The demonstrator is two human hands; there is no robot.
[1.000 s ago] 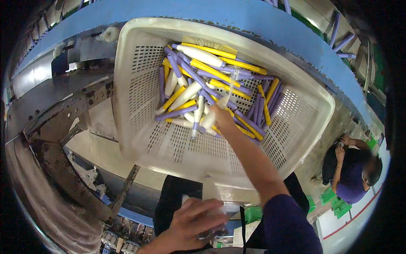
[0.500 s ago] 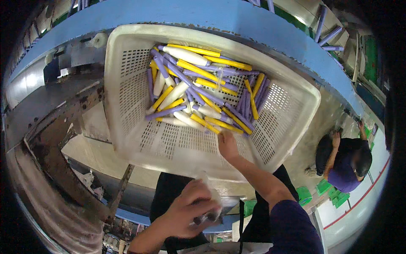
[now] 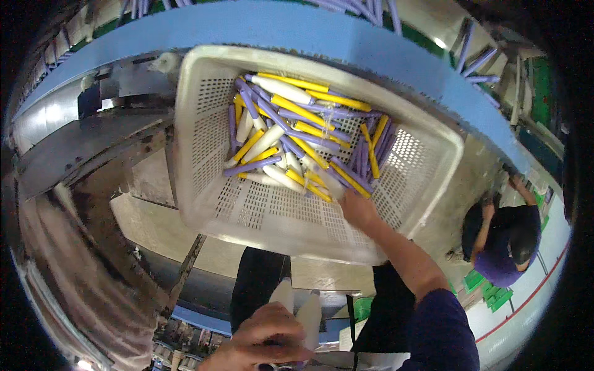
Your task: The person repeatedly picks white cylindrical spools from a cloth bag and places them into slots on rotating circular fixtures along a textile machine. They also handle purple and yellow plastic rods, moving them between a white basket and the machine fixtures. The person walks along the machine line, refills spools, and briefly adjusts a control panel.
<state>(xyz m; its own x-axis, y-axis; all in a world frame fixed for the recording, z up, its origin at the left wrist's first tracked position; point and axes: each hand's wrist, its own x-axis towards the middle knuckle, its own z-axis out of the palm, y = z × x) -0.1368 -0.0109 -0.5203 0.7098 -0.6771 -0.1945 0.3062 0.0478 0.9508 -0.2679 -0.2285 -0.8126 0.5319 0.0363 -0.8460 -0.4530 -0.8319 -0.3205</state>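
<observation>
A perforated cream basket [image 3: 260,216] of loose plastic tubes sits against a blue machine rail [image 3: 297,28].

The basket rests tilted on a pale, worn ledge [image 3: 154,226] beneath the rail, its far rim touching the blue edge. Inside it, yellow tubes [image 3: 297,110], purple tubes [image 3: 291,133] and white tubes [image 3: 278,89] lie heaped and crossing one another in the far half, while the near half of the slotted floor stays bare. To the left, grey metal plates [image 3: 74,154] of the machine run alongside the basket. More purple tubes [image 3: 470,52] stick up beyond the rail at far right.
</observation>
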